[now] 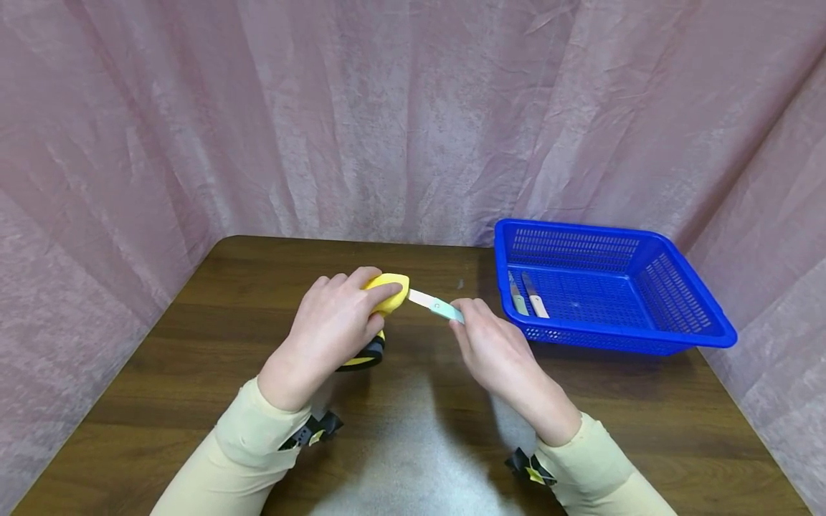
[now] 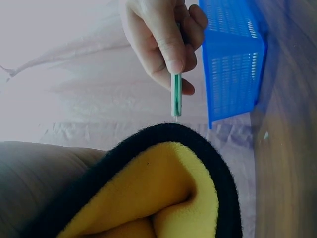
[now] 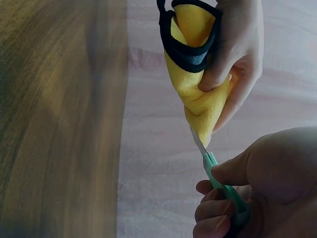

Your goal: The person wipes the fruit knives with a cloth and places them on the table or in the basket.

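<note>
My left hand (image 1: 335, 319) holds a yellow cloth with a dark border (image 1: 390, 290), pinched around the blade of a folding knife. The cloth's lower end hangs beneath the palm, its black edging and yellow inside (image 2: 183, 173) large in the left wrist view. My right hand (image 1: 493, 344) grips the knife's mint-green handle (image 1: 445, 309), thumb along one side and fingers curled round the other. Between cloth and handle a short stretch of pale blade (image 1: 421, 298) shows; its tip is hidden in the cloth. Both hands are above the table, in front of me.
A blue plastic basket (image 1: 613, 337) stands at the table's right side. Inside, along its left wall, lie a knife with a green handle (image 1: 520, 304) and one with a cream handle (image 1: 538, 307). Pink curtains (image 1: 413, 122) hang behind the brown wooden table (image 1: 213, 337).
</note>
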`<control>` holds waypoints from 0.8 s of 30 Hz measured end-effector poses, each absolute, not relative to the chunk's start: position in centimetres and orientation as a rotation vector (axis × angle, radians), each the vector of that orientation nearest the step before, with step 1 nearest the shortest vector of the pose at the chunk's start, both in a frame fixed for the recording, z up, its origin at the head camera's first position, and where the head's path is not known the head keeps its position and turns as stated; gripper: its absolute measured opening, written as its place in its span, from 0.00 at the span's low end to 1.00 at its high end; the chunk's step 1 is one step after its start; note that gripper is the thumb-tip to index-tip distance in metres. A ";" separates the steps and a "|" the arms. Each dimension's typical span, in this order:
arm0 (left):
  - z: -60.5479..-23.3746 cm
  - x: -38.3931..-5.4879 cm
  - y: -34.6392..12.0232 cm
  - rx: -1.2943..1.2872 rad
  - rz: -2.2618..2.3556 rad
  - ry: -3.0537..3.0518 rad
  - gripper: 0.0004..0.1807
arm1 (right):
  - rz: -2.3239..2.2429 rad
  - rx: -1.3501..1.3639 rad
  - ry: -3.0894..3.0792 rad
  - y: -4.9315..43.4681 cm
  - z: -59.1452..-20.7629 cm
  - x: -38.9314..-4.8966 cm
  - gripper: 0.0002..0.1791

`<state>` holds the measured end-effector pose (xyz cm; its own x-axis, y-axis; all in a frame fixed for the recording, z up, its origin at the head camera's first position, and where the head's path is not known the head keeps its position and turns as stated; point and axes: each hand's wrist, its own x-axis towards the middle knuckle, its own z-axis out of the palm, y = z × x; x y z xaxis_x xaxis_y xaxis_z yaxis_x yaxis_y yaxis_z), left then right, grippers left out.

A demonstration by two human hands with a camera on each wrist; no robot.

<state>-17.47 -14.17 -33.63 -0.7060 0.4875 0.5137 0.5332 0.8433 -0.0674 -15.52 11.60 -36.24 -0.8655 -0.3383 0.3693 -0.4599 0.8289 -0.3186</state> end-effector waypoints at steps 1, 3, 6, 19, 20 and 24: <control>-33.6 -17.5 -14.2 -0.741 -0.118 -2.498 0.27 | 0.583 0.606 -2.714 11.6 -36.2 -15.5 0.12; -33.5 -17.6 -14.4 -0.731 -0.121 -2.509 0.27 | 0.586 0.607 -2.712 11.6 -36.2 -15.5 0.12; -33.4 -17.7 -14.6 -0.717 -0.123 -2.521 0.26 | 0.588 0.609 -2.708 11.7 -36.1 -15.5 0.12; -33.0 -18.0 -15.5 -0.644 -0.151 -2.606 0.28 | 0.593 0.618 -2.672 11.9 -35.9 -15.5 0.12; -32.9 -18.0 -15.6 -0.641 -0.155 -2.604 0.28 | 0.591 0.620 -2.670 11.9 -36.0 -15.5 0.12; -32.8 -17.9 -15.5 -0.642 -0.175 -2.583 0.29 | 0.587 0.623 -2.669 11.9 -36.0 -15.5 0.12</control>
